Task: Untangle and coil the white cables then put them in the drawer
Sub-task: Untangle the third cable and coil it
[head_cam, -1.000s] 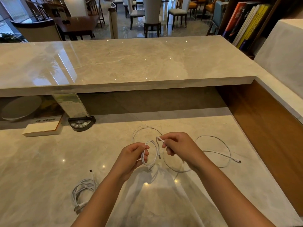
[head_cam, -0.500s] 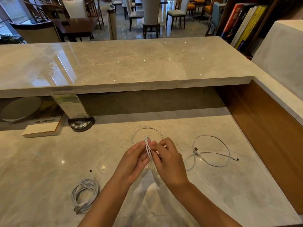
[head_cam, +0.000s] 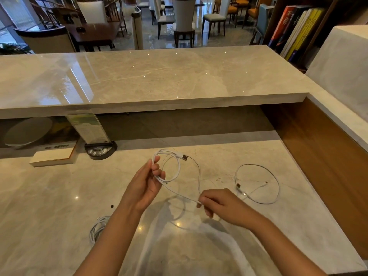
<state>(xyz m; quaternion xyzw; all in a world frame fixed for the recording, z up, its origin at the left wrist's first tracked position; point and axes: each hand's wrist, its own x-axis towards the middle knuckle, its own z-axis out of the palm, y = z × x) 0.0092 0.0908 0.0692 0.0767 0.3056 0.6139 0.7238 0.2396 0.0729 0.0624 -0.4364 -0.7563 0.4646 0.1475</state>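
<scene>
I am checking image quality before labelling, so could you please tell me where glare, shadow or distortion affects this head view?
Head view: small ceiling-light glints dot the raised marble counter, with a broad window reflection at its left; the left hand and right hand cast soft shadows on the lower desk, with bright spots near them; wide-angle curvature bends the counter edges; the held white cable stays reasonably sharp.

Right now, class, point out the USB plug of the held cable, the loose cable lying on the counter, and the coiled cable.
USB plug [head_cam: 184, 157], head view, metal tip.
Loose cable [head_cam: 277, 181], head view, right arc.
Coiled cable [head_cam: 95, 230], head view, bundled loops.
</scene>
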